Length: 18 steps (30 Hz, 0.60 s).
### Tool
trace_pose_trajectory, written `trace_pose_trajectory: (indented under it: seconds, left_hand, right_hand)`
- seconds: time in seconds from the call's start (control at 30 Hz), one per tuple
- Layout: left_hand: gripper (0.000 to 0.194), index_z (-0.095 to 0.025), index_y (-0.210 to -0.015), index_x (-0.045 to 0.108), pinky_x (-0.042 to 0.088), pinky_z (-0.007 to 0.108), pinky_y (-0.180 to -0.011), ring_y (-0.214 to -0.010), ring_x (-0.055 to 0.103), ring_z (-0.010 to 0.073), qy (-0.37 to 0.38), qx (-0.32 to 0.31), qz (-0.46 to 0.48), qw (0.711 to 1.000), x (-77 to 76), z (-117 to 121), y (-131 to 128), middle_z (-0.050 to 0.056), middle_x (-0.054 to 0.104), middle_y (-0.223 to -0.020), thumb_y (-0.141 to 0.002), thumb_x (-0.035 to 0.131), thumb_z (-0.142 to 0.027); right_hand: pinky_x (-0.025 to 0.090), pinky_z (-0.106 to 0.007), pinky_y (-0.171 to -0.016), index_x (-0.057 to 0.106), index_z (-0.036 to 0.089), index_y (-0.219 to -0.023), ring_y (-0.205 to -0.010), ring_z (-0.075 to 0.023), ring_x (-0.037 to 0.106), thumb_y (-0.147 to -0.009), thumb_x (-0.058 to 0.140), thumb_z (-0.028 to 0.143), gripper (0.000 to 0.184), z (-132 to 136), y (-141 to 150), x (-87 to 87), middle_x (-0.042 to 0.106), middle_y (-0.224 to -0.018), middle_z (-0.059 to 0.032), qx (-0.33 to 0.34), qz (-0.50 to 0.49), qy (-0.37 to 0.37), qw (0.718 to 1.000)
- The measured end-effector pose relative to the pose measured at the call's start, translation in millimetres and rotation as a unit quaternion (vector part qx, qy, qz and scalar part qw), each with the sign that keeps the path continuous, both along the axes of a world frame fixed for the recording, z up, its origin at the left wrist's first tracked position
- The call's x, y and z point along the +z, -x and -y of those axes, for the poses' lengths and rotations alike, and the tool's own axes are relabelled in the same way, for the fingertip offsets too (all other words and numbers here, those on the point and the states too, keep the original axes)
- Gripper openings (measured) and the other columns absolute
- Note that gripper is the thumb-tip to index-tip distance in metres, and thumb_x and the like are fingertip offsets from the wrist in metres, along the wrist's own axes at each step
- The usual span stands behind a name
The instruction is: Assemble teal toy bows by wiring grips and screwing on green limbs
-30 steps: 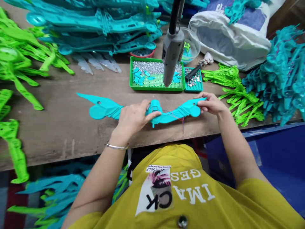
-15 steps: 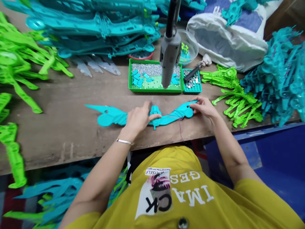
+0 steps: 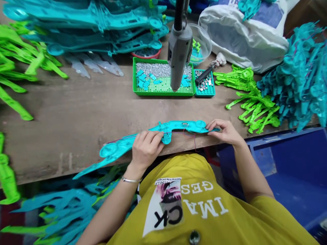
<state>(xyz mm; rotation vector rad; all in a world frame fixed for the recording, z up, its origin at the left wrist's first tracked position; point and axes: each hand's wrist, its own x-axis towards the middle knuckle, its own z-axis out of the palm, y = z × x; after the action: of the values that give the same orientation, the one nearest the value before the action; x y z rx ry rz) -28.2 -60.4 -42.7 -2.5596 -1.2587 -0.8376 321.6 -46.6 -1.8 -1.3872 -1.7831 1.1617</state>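
Turned over since the earlier frame, the long teal piece (image 3: 120, 144) is now showing its ribbed side along the near edge of the table (image 3: 76, 109), its left tip jutting past. We are closing the left hand (image 3: 146, 148) around its middle and pinching its right end narrowly with the right hand (image 3: 226, 131), probably steadying the long span from two spots. Thin thread (image 3: 195, 143) is trailing towards that edge. Beyond, the green tray (image 3: 163, 93) is sitting centrally, seemingly for easy reach.
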Motion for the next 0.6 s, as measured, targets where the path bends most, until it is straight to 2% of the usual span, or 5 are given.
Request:
trace_pose_trajectory:
  seconds: [0.13,0.23,0.33,0.47,0.6]
  left_hand:
    - [0.019,-0.020,-0.110,0.071,0.049,0.038,-0.081,-0.093,0.066,0.0257,0.075,0.020,-0.007,0.997,-4.9,6.1,-2.7,0.010,0.077,-0.103,-0.094,0.066,-0.030]
    - [0.048,-0.021,-0.133,0.065,0.048,0.047,-0.097,-0.117,0.063,0.0341,0.159,0.030,-0.009,0.987,-0.6,6.3,-6.5,0.017,0.069,-0.132,-0.093,0.066,-0.048]
    - [0.076,-0.021,-0.153,0.048,0.039,0.053,-0.111,-0.140,0.050,0.0394,0.227,0.031,-0.001,0.973,3.2,1.5,-12.0,0.020,0.051,-0.156,-0.090,0.063,-0.061]
    - [0.072,-0.022,-0.154,0.048,0.036,0.051,-0.112,-0.140,0.051,0.0367,0.275,0.025,-0.005,0.961,2.1,-7.6,-15.3,0.017,0.049,-0.159,-0.094,0.055,-0.062]
    - [0.068,-0.022,-0.151,0.052,0.038,0.050,-0.108,-0.138,0.052,0.0354,0.284,0.013,-0.008,0.959,1.3,-13.8,-11.3,0.014,0.050,-0.159,-0.095,0.053,-0.059]
  right_hand:
    - [0.053,-0.040,-0.090,0.071,0.022,-0.087,-0.093,-0.0237,0.071,-0.086,0.072,0.025,0.004,-2.0,15.1,9.1,0.076,-0.094,-0.0064,0.043,0.124,-0.117,0.984]
    - [0.053,-0.037,-0.084,0.068,0.020,-0.094,-0.090,-0.0225,0.069,-0.092,0.060,0.019,0.008,-17.1,33.5,10.1,0.075,-0.095,-0.0082,0.090,0.171,-0.190,0.963]
    - [0.052,-0.034,-0.080,0.065,0.018,-0.099,-0.088,-0.0218,0.067,-0.097,0.052,0.018,0.013,-39.9,47.4,-0.2,0.072,-0.096,-0.0105,0.172,0.211,-0.220,0.937]
    - [0.047,-0.030,-0.073,0.063,0.015,-0.102,-0.082,-0.0197,0.063,-0.103,0.043,0.022,0.021,-65.1,53.0,-12.1,0.069,-0.094,-0.0112,0.286,0.263,-0.240,0.890]
    - [0.042,-0.028,-0.068,0.064,0.014,-0.109,-0.075,-0.0161,0.060,-0.108,0.036,0.026,0.030,-75.3,51.6,-6.1,0.069,-0.097,-0.0106,0.365,0.329,-0.252,0.833]
